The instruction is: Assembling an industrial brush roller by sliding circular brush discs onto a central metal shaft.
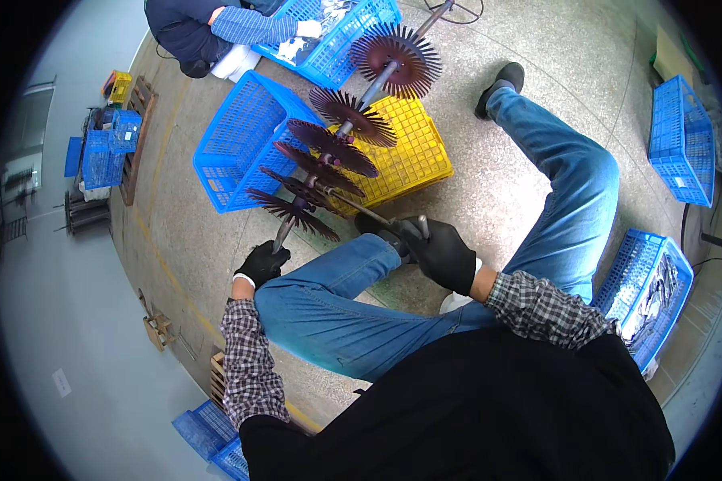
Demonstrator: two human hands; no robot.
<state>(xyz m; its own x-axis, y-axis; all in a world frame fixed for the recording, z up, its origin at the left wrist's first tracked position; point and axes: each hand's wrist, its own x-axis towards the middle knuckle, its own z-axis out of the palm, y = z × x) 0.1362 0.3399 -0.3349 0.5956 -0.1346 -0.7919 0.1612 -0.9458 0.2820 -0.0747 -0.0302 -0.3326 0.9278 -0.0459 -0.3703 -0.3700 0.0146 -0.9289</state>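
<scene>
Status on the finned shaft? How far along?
Done: six dark spiked discs sit along the shaft. In hand: left hand grips the shaft's lower end; right hand works a thin metal tool at the lowest discs. Left: cannot tell; loose parts remain in the blue crate.

Matt black gloves cover the left hand (262, 263) and right hand (441, 252). The grey metal shaft (341, 128) carries dull, dark reddish spiked discs (353, 116). Blue crates (245, 140) and yellow crate (417, 148) are latticed plastic. Floor (497, 192) is speckled, smooth stone. Jeans (569, 184) are denim cloth.
</scene>
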